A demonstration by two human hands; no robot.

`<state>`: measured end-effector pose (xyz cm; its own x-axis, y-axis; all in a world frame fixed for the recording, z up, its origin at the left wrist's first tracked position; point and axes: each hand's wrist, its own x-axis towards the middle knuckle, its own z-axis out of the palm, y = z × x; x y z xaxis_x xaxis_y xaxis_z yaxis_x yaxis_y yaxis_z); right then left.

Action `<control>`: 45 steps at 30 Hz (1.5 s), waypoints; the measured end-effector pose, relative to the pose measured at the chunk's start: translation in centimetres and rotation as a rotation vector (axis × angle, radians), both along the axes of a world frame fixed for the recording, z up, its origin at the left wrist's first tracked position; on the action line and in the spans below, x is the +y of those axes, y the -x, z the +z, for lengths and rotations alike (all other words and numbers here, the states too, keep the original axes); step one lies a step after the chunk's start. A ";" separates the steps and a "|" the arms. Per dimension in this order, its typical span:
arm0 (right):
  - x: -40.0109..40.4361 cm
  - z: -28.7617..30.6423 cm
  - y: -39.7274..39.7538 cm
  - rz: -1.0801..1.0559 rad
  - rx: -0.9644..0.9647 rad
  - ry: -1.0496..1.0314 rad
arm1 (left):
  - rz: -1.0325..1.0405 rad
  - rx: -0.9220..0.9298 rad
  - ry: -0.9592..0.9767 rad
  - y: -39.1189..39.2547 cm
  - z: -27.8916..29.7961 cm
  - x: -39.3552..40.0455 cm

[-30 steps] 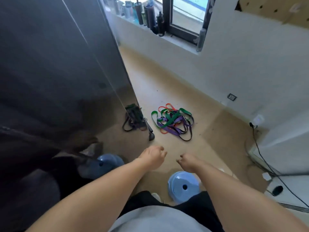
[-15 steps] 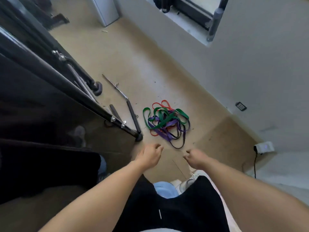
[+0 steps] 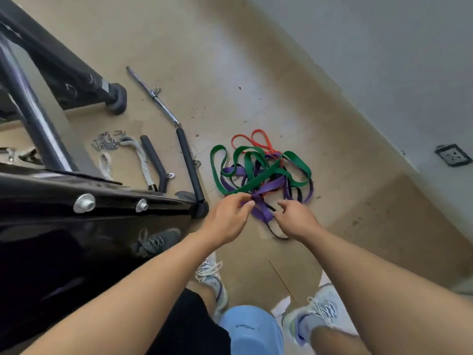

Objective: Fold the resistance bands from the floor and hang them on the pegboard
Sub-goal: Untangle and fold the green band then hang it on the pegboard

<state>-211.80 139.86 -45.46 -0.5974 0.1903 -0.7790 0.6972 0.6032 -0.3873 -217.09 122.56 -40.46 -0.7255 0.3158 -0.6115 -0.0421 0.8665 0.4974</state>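
Just tangled resistance bands [image 3: 258,172] underhand.

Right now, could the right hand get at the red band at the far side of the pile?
Probably yes. The right hand is at the pile's near edge; the red band lies beyond the green band, partly under it, with bare floor around its loops. Only a longer reach is needed.

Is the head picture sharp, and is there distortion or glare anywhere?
Head view: the bands and both hands, left and right, are fairly sharp; wide-angle bending stretches the forearms and slants the wall; the glossy black panel mirrors a shoe; light is soft, without hard shadows.
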 end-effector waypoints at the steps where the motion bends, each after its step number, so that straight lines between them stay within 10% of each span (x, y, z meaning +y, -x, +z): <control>1: -0.5 -2.5 1.0 0.009 0.011 0.002 | 0.050 0.004 -0.008 0.7 -2.4 -0.4; 8: -3.6 -18.7 5.5 0.073 0.112 -0.001 | 0.078 -0.083 0.058 4.1 -14.5 -1.3; 21: -5.0 -32.4 10.8 0.112 0.108 -0.331 | -0.224 0.102 0.142 7.7 -13.9 -1.0; 30: -3.3 -24.8 7.5 0.175 0.556 -0.459 | -0.273 0.186 0.056 4.1 -11.9 -2.1; 45: 3.2 8.3 -1.2 0.073 1.209 -0.104 | -0.016 0.426 -0.557 -4.1 -4.7 -2.4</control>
<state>-210.62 143.10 -37.16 -0.9398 0.1541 0.3051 -0.1175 0.6926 -0.7117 -212.98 120.13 -45.19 -0.8587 0.5121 -0.0192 0.2655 0.4765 0.8381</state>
